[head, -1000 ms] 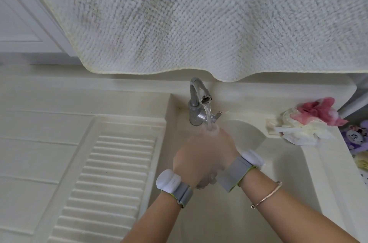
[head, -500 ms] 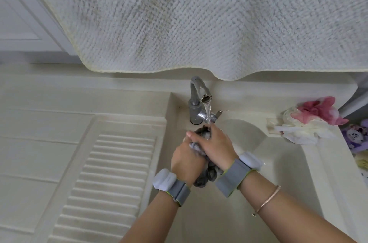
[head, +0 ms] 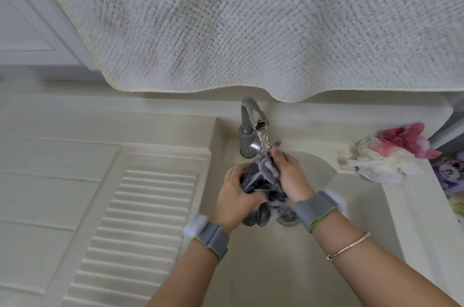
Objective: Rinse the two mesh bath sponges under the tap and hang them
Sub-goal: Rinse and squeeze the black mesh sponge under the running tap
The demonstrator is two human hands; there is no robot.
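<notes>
Parted now, both hands (head: 236,196) wring wet grey sponge (head: 261,181) under tap (head: 251,120).

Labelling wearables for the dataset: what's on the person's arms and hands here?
Bare forearms, no sleeves or gloves. Each wrist carries a grey fabric strap with a lime-green edge and a white rounded module: left wristband, right wristband. A thin rose-gold bangle sits further up the right forearm. No rings visible.

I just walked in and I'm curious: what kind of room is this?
Probably a laundry or wash area: a basin with a running tap, a ribbed washboard surface moulded beside it, and a towel hanging above.
</notes>
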